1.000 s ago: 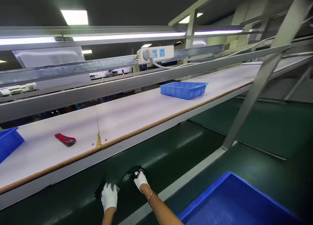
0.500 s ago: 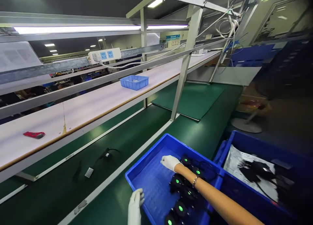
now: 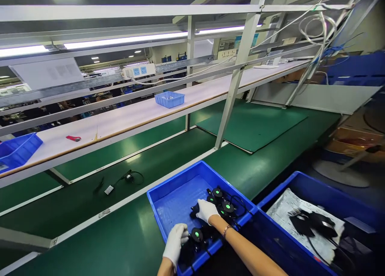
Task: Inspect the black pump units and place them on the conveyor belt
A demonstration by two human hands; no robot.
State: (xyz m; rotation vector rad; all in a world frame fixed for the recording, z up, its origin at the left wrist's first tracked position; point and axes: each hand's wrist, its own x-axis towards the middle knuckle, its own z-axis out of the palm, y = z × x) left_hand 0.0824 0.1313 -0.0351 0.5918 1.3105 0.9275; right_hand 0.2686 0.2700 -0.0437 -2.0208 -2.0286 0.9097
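A black gadget [image 3: 195,211] is clamped in the fingers of the right hand [image 3: 207,210], down inside the blue tray [image 3: 177,200]. More green-dotted gadgets [image 3: 227,207] are bunched just beside those fingers. The left hand [image 3: 175,243] is held kinda curled by the tray's edge; whether its fingers are closed on anything can't be told.

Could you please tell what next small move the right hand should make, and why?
I would probably raise the black part slightly and slowly with the right hand: the hand is on it, though its grip is partly hidden, and a black cord lies beside the green-marked devices in the blue tray.
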